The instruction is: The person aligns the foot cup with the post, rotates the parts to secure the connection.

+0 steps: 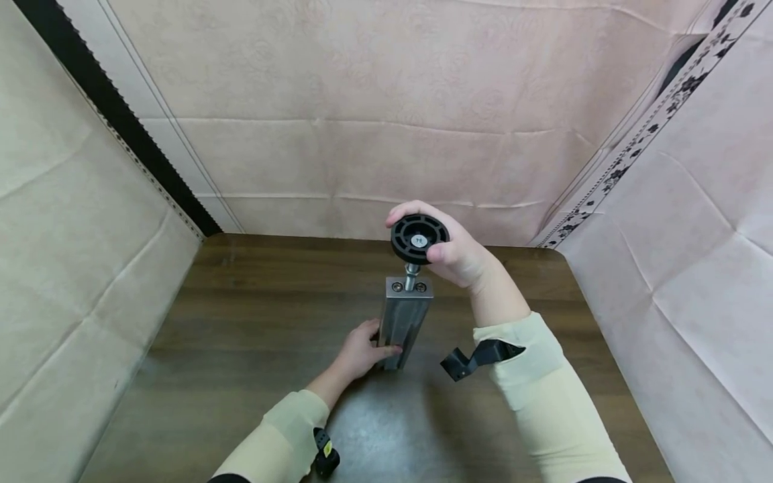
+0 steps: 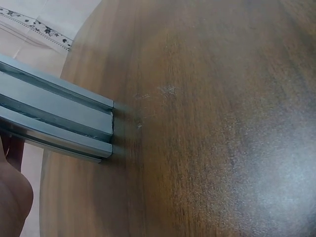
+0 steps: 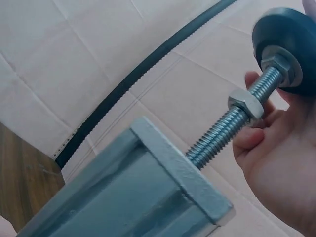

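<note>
An aluminium profile (image 1: 401,322) stands upright on the wooden table, leaning slightly in the head view. Its lower part is gripped by my left hand (image 1: 359,351), thumb across the front. At its top, an end plate (image 1: 409,286) with two screws carries a threaded rod (image 3: 219,136). A levelling foot with a round black base (image 1: 401,236) tops that rod. My right hand (image 1: 461,260) holds the base by its rim, fingers behind and thumb in front. On the rod, a hex nut (image 3: 245,104) sits partway along, apart from the end plate in the right wrist view.
The wooden table (image 1: 241,322) has rounded far corners. Pale, creased covering (image 1: 362,80) rises behind it and on both sides, with a black strip (image 1: 133,127) at left and a flower-patterned border (image 1: 640,134) at right.
</note>
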